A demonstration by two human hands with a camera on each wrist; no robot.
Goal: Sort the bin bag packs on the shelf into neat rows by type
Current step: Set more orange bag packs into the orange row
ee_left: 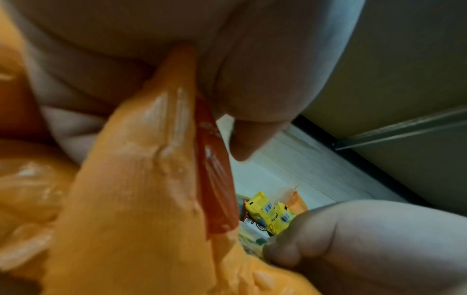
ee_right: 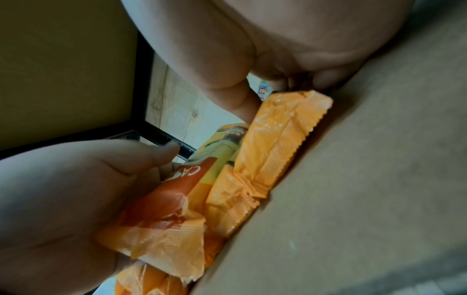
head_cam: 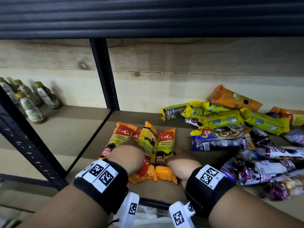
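Observation:
Three orange Casa 60L bin bag packs lie side by side at the shelf's front centre: a left one, a middle one tipped on its edge, and a right one. My left hand grips the middle pack between thumb and fingers. My right hand holds the outer side of the right pack, thumb on top and fingers curled against its edge. Unsorted yellow packs, purple packs and another orange pack are heaped to the right.
A black upright post divides the shelf. Several bottles with gold caps stand in the left bay at the back. More purple and white packs lie near the front right edge. A dark ribbed shelf hangs overhead.

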